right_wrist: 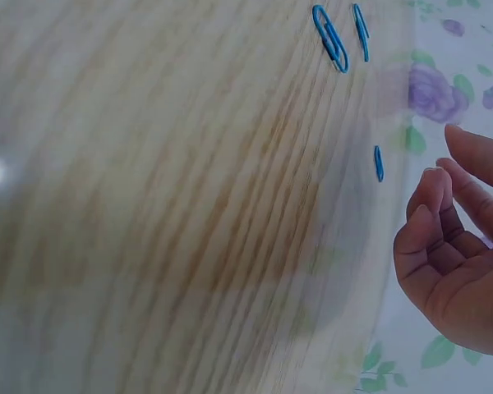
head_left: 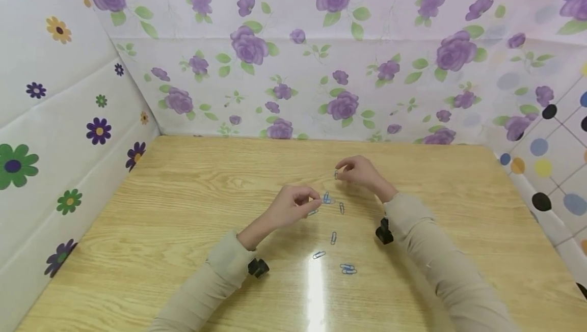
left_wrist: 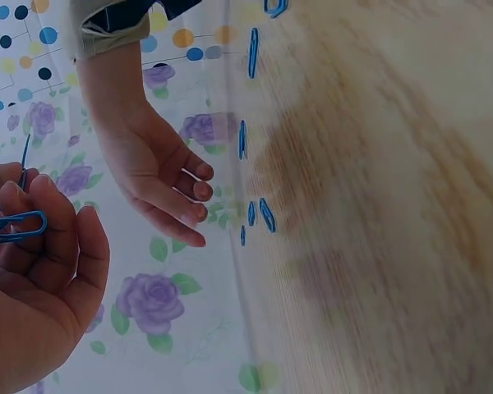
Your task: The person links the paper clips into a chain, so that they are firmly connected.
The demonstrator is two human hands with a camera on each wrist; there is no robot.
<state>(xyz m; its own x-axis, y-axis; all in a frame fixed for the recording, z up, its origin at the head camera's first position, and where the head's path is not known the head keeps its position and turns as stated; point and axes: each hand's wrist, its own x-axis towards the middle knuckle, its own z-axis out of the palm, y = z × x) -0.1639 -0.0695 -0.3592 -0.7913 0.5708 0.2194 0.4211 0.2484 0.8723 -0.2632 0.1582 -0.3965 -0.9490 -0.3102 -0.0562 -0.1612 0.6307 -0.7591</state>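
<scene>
My left hand (head_left: pixel 293 205) pinches blue paper clips, and its fingertips are over the middle of the table. In the left wrist view a paper clip (left_wrist: pixel 16 227) sticks out flat from its fingers, and a thin blue wire end rises above them. My right hand (head_left: pixel 359 171) is farther back and to the right, fingers loosely bent and thumb apart, with nothing between them in the right wrist view. Close by its fingertips a single paper clip (head_left: pixel 336 174) lies on the table. Another paper clip (head_left: pixel 341 208) is between the two hands.
Nearer the front of the wooden table (head_left: pixel 183 230) lie a paper clip (head_left: pixel 333 238), a slanted paper clip (head_left: pixel 319 254) and a pair of paper clips (head_left: pixel 348 272) side by side. A flowered cloth wall (head_left: pixel 275 87) borders the table's back, with patterned walls on both sides.
</scene>
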